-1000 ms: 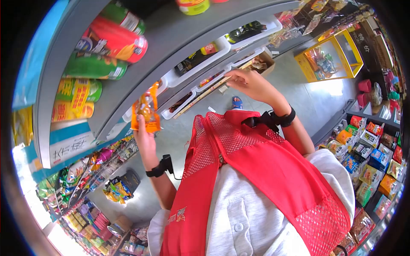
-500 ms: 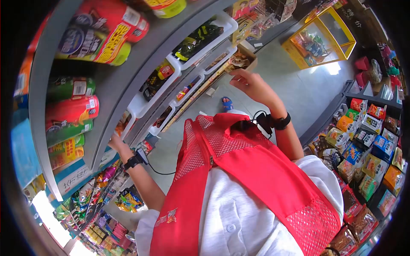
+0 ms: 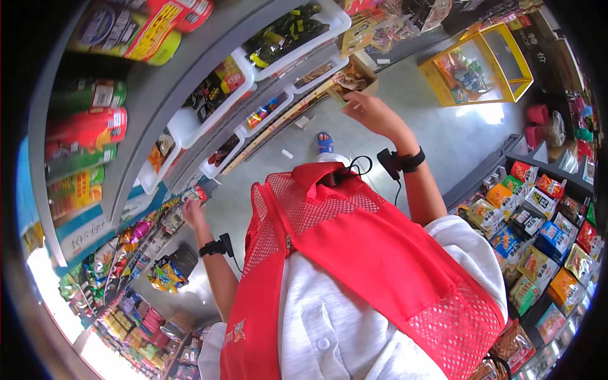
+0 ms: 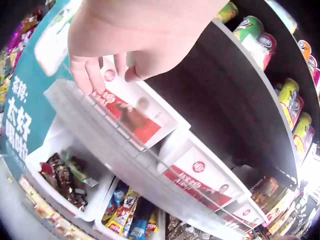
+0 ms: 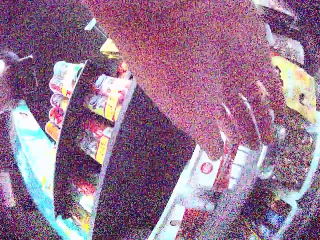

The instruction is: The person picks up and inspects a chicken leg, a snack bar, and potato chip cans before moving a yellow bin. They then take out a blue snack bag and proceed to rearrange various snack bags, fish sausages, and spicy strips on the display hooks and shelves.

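Observation:
In the head view my left hand (image 3: 195, 214) is in front of the low end of the shelf, with nothing in its loosely bent fingers. The left wrist view has its fingers (image 4: 95, 75) over the wire rail (image 4: 125, 135), near the front of a white bin with a red label (image 4: 135, 112). Behind that hand, a white bin (image 3: 151, 180) contains an orange packet (image 3: 156, 154). My right hand (image 3: 379, 120) hovers before the lower shelf and a cardboard box (image 3: 369, 81), fingers loosely bent. Its wrist view is very grainy, with the fingers overlapping a labelled white bin (image 5: 206, 167).
Upper shelves hold cans (image 3: 95, 126) lying on their sides. Another white bin (image 3: 316, 44) contains dark packets. A yellow-framed display box (image 3: 475, 66) stands on the floor at far right. A rack of snack bags (image 3: 538, 221) runs along the right side.
My left hand held an orange packet, reached into the shelf, and has come back out without it. The shelf has shifted leftward in view; the right hand has barely moved.

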The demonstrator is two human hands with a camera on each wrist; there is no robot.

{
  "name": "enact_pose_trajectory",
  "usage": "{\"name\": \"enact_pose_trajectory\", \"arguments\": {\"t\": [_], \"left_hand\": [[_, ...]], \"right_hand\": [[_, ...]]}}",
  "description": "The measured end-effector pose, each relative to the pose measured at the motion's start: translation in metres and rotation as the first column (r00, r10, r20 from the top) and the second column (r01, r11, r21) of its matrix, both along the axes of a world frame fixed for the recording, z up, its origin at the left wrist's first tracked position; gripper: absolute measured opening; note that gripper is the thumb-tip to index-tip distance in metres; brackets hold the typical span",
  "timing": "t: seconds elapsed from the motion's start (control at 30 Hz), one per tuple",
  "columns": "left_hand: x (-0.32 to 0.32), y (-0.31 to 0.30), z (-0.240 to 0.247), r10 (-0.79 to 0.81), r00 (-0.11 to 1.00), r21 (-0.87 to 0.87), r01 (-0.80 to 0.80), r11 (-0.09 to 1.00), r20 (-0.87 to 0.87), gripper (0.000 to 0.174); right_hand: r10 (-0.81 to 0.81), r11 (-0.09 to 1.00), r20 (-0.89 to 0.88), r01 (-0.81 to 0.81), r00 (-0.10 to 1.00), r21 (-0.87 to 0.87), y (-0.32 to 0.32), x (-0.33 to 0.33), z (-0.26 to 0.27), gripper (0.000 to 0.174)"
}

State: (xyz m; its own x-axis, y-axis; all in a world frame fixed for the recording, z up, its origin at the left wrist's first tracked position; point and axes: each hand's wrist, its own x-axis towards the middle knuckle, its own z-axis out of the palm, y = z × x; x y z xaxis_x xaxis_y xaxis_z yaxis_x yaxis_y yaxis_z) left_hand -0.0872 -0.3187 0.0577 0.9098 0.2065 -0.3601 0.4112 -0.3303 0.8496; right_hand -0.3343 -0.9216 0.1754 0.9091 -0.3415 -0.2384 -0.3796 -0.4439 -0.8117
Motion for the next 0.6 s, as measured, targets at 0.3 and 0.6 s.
{"name": "enact_pose_trajectory", "arguments": {"t": [0.3,0.6], "left_hand": [[-0.154,0.036,-0.051,0.090,0.926,-0.181,-0.166,0.969,-0.367,0.043],[-0.349,0.113,-0.182,-0.009,0.788,-0.116,-0.079,0.990,-0.615,0.029]], "right_hand": [[0.044,0.998,-0.122,-0.039,0.992,0.045,0.054,-0.068,0.024,0.036],[0.170,0.982,-0.323,-0.189,0.931,-0.028,0.098,-0.130,0.048,0.041]]}}
